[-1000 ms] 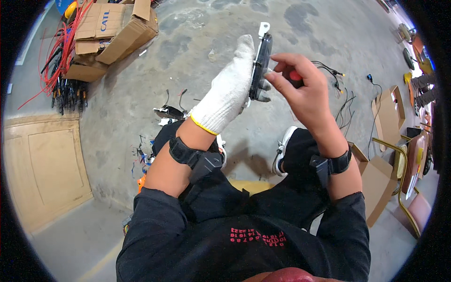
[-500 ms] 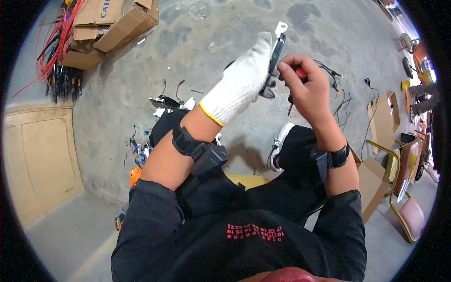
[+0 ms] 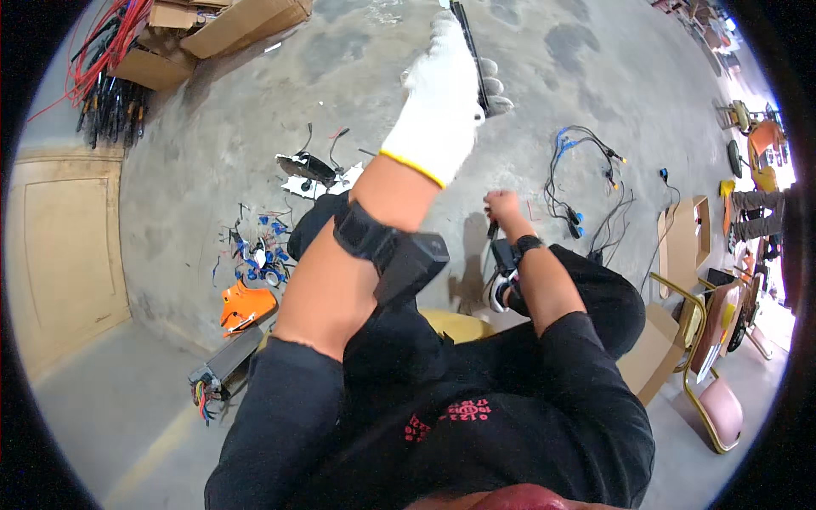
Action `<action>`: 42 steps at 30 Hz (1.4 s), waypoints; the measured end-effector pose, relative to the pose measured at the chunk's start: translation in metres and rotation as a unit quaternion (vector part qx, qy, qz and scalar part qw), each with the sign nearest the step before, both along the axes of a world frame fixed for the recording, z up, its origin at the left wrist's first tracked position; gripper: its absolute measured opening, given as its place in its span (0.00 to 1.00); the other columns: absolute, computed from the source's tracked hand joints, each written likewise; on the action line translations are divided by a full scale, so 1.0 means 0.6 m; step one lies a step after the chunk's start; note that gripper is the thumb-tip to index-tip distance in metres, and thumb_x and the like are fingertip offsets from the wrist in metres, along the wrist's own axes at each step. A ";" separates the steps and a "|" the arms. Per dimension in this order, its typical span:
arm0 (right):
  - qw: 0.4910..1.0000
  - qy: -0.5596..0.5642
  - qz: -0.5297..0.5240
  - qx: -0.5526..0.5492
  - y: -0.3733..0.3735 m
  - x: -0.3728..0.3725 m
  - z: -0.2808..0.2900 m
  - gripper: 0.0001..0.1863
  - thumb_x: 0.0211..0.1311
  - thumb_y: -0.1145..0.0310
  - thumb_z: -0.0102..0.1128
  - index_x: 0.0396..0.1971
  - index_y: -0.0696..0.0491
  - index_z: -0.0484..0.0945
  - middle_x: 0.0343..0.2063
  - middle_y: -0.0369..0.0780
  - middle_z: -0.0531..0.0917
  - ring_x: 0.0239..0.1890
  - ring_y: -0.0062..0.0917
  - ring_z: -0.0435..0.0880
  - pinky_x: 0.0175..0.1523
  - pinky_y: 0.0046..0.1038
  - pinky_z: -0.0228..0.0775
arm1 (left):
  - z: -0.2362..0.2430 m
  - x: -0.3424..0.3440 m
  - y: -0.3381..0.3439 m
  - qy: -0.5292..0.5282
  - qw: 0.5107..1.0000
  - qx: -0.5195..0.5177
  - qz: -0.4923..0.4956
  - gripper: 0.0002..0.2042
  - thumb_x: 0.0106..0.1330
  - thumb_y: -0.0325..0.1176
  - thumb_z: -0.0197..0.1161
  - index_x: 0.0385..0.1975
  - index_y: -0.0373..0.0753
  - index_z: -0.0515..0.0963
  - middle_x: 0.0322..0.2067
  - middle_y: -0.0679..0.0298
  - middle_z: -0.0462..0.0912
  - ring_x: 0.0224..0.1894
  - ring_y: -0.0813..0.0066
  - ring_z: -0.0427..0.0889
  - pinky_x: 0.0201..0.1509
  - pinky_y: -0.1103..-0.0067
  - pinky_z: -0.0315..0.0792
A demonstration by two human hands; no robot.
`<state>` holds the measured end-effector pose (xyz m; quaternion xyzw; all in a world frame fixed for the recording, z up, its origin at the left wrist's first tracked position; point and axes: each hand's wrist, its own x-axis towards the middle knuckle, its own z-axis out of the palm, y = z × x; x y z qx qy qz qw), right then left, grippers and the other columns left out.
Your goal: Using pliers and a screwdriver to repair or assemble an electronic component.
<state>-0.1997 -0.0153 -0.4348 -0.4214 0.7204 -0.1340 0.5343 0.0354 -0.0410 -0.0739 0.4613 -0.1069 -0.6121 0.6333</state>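
My left hand (image 3: 444, 98), in a white knitted glove with a yellow cuff, reaches far out over the floor. Its fingers are wrapped round a long, narrow black bar (image 3: 473, 53), whose far end runs close to the top of the picture. Bare and much smaller in view, my right hand (image 3: 505, 206) is low near my white shoe (image 3: 499, 293). It is closed on a screwdriver (image 3: 493, 229); only a short dark part sticks out below the fingers, and the rest is hidden. The two hands are well apart.
Black and blue cables (image 3: 557, 183) lie on the concrete to the right. At left are a dark part with wires (image 3: 308, 167), small blue scraps (image 3: 263, 251), an orange piece (image 3: 247, 306) and a metal box with coloured wires (image 3: 225, 365). Cardboard boxes (image 3: 246, 30) stand far left.
My left hand has moved farther out with the black bar. My right hand has left the bar and dropped toward my shoe, still closed. The view has shifted slightly.
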 end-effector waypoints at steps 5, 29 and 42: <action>0.992 -0.075 -0.059 0.077 0.028 0.045 -0.108 0.05 0.56 0.76 0.56 0.23 0.60 0.78 0.17 0.43 0.79 0.16 0.28 0.78 0.21 0.30 0.69 | 0.022 0.048 0.028 0.005 0.999 -0.028 0.040 0.25 0.73 0.56 0.43 0.45 0.35 0.70 0.28 0.52 0.79 0.24 0.60 0.81 0.26 0.64 0.80; 0.956 -0.270 -0.007 0.112 -0.195 0.039 0.310 0.05 0.61 0.77 0.54 0.36 0.58 0.69 0.30 0.42 0.74 0.37 0.41 0.85 0.40 0.47 0.79 | 0.005 0.097 0.024 0.192 0.979 -0.068 0.004 0.22 0.73 0.51 0.43 0.41 0.34 0.71 0.31 0.51 0.79 0.29 0.55 0.81 0.34 0.58 0.81; 0.848 -0.329 -0.208 -0.360 -0.064 -0.014 0.638 0.16 0.68 0.59 0.58 0.39 0.59 0.74 0.31 0.39 0.79 0.30 0.20 0.80 0.33 0.22 0.79 | 0.005 -0.004 0.014 0.125 0.974 -0.064 -0.178 0.22 0.75 0.50 0.41 0.45 0.35 0.72 0.35 0.50 0.82 0.28 0.63 0.83 0.25 0.71 0.81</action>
